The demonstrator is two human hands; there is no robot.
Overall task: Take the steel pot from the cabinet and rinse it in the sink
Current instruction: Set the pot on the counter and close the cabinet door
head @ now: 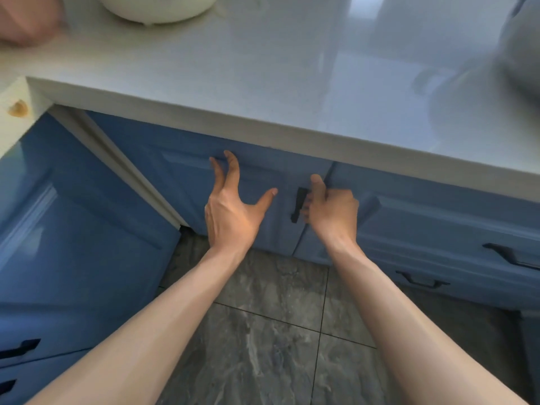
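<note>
A blue cabinet door (187,182) stands closed under the white countertop (263,83). On its right edge sits a black handle (298,203). My right hand (331,213) is curled around that handle, thumb pointing up. My left hand (233,206) hovers in front of the same door with fingers spread, holding nothing. The steel pot and the sink are not in view.
A white round vessel (159,7) sits at the counter's far left, and a blurred grey object (523,48) at the far right. More blue doors and drawers with black handles (510,255) flank both sides. Grey tiled floor (263,331) lies below.
</note>
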